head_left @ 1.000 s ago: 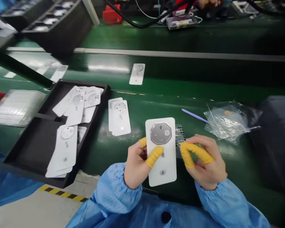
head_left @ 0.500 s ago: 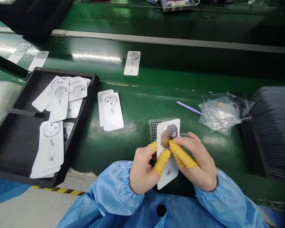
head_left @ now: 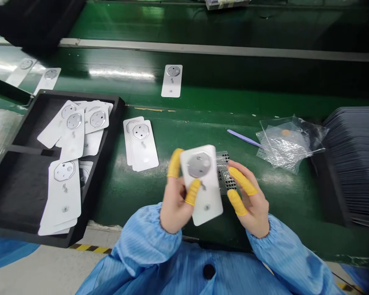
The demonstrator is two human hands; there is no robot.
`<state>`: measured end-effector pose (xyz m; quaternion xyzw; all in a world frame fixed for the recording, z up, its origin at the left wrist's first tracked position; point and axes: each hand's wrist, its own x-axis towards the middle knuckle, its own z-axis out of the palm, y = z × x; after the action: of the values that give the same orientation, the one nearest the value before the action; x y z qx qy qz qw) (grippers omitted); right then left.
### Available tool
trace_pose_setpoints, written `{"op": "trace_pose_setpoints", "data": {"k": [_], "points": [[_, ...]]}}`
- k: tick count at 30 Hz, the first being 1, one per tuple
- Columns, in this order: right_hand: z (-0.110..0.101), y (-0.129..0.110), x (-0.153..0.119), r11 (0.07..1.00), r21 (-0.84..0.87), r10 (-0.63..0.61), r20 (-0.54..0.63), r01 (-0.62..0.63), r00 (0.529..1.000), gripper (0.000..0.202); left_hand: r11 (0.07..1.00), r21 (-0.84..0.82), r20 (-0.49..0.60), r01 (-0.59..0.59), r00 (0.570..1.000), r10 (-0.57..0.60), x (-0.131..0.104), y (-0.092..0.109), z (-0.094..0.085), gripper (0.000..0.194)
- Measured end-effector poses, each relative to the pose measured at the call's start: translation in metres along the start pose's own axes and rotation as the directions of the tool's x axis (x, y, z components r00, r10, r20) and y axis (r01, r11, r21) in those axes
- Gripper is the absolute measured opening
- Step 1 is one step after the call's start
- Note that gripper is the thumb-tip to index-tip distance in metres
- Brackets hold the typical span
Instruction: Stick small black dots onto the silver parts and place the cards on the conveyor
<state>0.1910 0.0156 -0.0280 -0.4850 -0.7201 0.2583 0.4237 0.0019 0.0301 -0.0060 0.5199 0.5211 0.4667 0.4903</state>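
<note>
My left hand, with yellow finger cots on thumb and forefinger, grips a white rectangular panel by its left side. Near the panel's top is a shiny octagonal recess with small holes. My right hand, also wearing yellow finger cots, is open to the right of the panel, its fingers apart and nothing visible between them. Partly behind the panel, a clear sheet of small black dots lies on the green bench near my right fingertips.
A black divided tray at left holds several white panels. Two stacked panels lie beside it; another panel lies farther back. Purple tweezers touch clear plastic bags. Dark sheets stand stacked at right.
My right hand has come away from the panel and its fingers have spread. My left hand has moved the panel left and slightly up, exposing the right part of the dotted sheet.
</note>
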Motion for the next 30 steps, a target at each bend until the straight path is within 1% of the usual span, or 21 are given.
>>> {"op": "trace_pose_setpoints", "data": {"k": [1, 2, 3, 4, 5, 6, 7, 8, 10, 12, 14, 15, 17, 19, 21, 23, 25, 28, 30], "points": [[0.001, 0.008, -0.003, 0.998, -0.06, 0.002, 0.03, 0.0, 1.0, 0.049, 0.999, 0.037, -0.101, -0.03, 0.994, 0.033, 0.002, -0.005, -0.01, 0.049], [0.004, 0.016, -0.006, 0.99, -0.136, -0.012, 0.078, 0.022, 0.997, 0.049, 0.995, 0.094, -0.191, -0.041, 0.98, 0.059, 0.004, -0.009, -0.021, 0.053], [0.006, 0.025, -0.01, 0.977, -0.205, -0.033, 0.136, 0.061, 0.99, 0.046, 0.987, 0.158, -0.253, -0.022, 0.965, 0.063, 0.005, -0.013, -0.033, 0.05], [0.009, 0.032, -0.013, 0.963, -0.25, -0.054, 0.185, 0.1, 0.981, 0.039, 0.977, 0.214, -0.287, 0.026, 0.957, 0.038, 0.005, -0.017, -0.044, 0.045], [0.011, 0.038, -0.016, 0.955, -0.272, -0.067, 0.202, 0.122, 0.977, 0.032, 0.964, 0.25, -0.289, 0.09, 0.957, -0.015, 0.005, -0.019, -0.052, 0.04], [0.013, 0.042, -0.018, 0.954, -0.273, -0.075, 0.189, 0.126, 0.979, 0.028, 0.951, 0.267, -0.267, 0.157, 0.96, -0.084, 0.003, -0.021, -0.057, 0.036], [0.014, 0.044, -0.018, 0.959, -0.258, -0.078, 0.159, 0.118, 0.984, 0.027, 0.939, 0.267, -0.23, 0.215, 0.961, -0.155, 0.002, -0.022, -0.058, 0.036], [0.014, 0.045, -0.018, 0.966, -0.236, -0.076, 0.123, 0.103, 0.989, 0.029, 0.932, 0.255, -0.182, 0.257, 0.96, -0.215, -0.001, -0.022, -0.055, 0.038], [0.013, 0.04, -0.013, 0.977, -0.193, -0.076, 0.052, 0.085, 0.996, 0.033, 0.93, 0.212, -0.051, 0.299, 0.954, -0.295, -0.005, -0.021, -0.039, 0.043], [0.009, 0.031, -0.007, 0.981, -0.165, -0.096, 0.018, 0.097, 0.995, 0.036, 0.937, 0.165, 0.086, 0.308, 0.942, -0.325, -0.007, -0.02, -0.018, 0.047], [0.006, 0.022, -0.002, 0.98, -0.148, -0.126, 0.033, 0.13, 0.991, 0.038, 0.947, 0.107, 0.18, 0.303, 0.931, -0.318, -0.007, -0.019, 0.0, 0.041], [0.004, 0.017, 0.0, 0.981, -0.137, -0.136, 0.04, 0.14, 0.99, 0.038, 0.949, 0.07, 0.196, 0.307, 0.929, -0.315, -0.007, -0.019, 0.007, 0.036], [0.002, 0.01, 0.002, 0.98, -0.12, -0.155, 0.031, 0.158, 0.987, 0.039, 0.94, -0.014, 0.191, 0.34, 0.924, -0.331, -0.007, -0.018, 0.014, 0.031], [0.0, 0.007, 0.002, 0.979, -0.111, -0.17, 0.017, 0.17, 0.985, 0.038, 0.923, -0.07, 0.185, 0.379, 0.914, -0.361, -0.007, -0.017, 0.014, 0.032], [0.0, 0.008, 0.001, 0.975, -0.109, -0.189, 0.056, 0.194, 0.98, 0.036, 0.917, -0.081, 0.206, 0.39, 0.907, -0.367, -0.009, -0.016, 0.013, 0.031], [0.001, 0.011, -0.001, 0.97, -0.104, -0.207, 0.101, 0.218, 0.973, 0.037, 0.932, -0.061, 0.225, 0.357, 0.915, -0.336, -0.01, -0.017, 0.012, 0.029], [0.003, 0.014, -0.003, 0.965, -0.105, -0.226, 0.118, 0.239, 0.967, 0.039, 0.95, -0.038, 0.235, 0.31, 0.927, -0.293, -0.012, -0.019, 0.013, 0.028], [0.009, 0.017, -0.005, 0.964, -0.097, -0.24, 0.094, 0.249, 0.966, 0.043, 0.969, -0.002, 0.229, 0.248, 0.943, -0.241, -0.013, -0.021, 0.015, 0.025], [0.014, 0.016, -0.005, 0.972, -0.067, -0.222, 0.072, 0.227, 0.972, 0.043, 0.978, 0.049, 0.217, 0.2, 0.954, -0.206, -0.013, -0.023, 0.015, 0.023]]}}
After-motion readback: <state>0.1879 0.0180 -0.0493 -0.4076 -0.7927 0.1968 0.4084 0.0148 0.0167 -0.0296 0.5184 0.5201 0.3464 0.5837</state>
